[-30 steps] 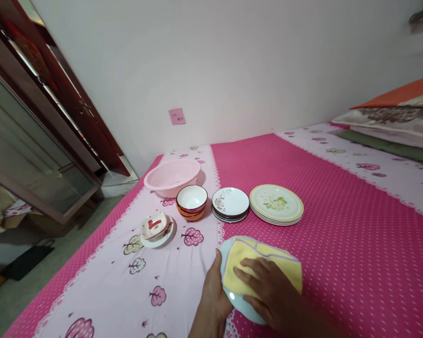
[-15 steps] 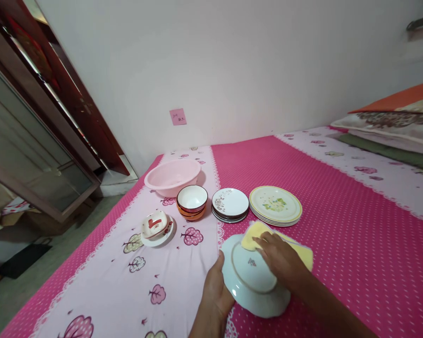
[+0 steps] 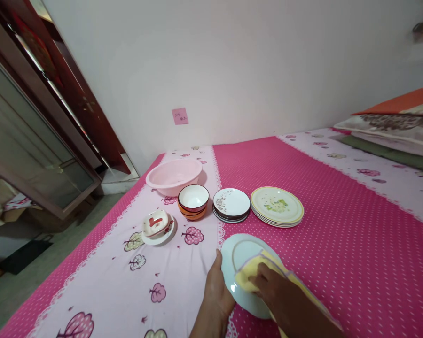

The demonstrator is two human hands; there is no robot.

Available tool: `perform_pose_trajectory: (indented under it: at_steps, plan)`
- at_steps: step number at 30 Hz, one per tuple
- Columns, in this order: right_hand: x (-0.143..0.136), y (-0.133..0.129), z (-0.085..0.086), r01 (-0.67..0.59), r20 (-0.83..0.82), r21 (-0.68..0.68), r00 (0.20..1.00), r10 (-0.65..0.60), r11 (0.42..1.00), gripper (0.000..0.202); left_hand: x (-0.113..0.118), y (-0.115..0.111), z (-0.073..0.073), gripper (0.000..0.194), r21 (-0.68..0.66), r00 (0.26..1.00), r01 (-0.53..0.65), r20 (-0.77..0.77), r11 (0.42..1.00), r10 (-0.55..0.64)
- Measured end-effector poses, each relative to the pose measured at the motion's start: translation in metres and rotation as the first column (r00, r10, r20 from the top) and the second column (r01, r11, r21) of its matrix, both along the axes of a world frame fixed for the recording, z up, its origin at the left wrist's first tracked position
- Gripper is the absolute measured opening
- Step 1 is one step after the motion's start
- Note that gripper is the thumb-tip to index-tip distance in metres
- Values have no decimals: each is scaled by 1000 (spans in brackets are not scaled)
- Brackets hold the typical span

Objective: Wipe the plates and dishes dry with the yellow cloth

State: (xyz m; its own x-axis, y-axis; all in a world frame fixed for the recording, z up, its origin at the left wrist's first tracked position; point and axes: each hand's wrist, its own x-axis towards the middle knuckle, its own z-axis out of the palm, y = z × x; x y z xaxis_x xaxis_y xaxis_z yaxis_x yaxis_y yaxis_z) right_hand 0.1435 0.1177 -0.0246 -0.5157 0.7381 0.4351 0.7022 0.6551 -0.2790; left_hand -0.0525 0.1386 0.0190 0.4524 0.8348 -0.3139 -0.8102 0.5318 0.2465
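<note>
My left hand point(image 3: 215, 292) grips the left rim of a pale plate point(image 3: 240, 246), its thumb at the edge and the fingers hidden beneath. The plate is tilted, with its underside and foot ring facing me. Pressed onto that underside is a yellow cloth point(image 3: 252, 270), bunched under the closed fingers of my right hand point(image 3: 273, 286). The cloth trails down along the right forearm. Beyond the plate stand a stack of white plates with dark rims point(image 3: 231, 203) and a stack of yellow-rimmed plates point(image 3: 278, 205).
Stacked bowls point(image 3: 193, 199) stand left of the plates, in front of a pink basin point(image 3: 172, 174). Nearer left, a small square dish point(image 3: 155, 223) rests on a white saucer point(image 3: 158, 239). Everything sits on a pink patterned bedspread point(image 3: 338, 211). Folded bedding point(image 3: 398, 131) lies far right, against the wall.
My right hand has moved the yellow cloth down and slightly left across the plate's underside, covering the mark in its centre. My left hand keeps its hold on the rim.
</note>
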Motion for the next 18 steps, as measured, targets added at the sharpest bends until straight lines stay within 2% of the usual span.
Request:
perform_pose_trajectory:
  at_steps: [5,9,11,13,15,16,18]
  plan:
    - [-31,-9,30,-48,-125,-35,991,43,998,57,0,0,-3,71,6,1000,-17,-17,1000,17]
    - [-28,0,61,-7,-262,-85,965,-16,996,46,0,0,0,64,-8,997,-68,-34,998,67]
    - [-24,2,69,-34,-326,-132,945,-12,991,42,0,1,3,53,8,998,-57,-24,998,57]
    - [-23,2,71,-165,-280,-145,952,120,976,43,0,2,4,36,20,1000,-28,-13,999,28]
    - [-26,2,69,-302,-151,-163,948,279,939,50,0,3,4,25,12,1000,-14,-5,1000,14]
    - [-29,2,68,-342,-87,-179,939,332,922,54,0,3,2,22,2,1000,-18,-1,1000,18]
    - [-36,6,67,-346,7,-211,935,355,914,65,0,3,-1,20,-15,999,-44,9,999,44]
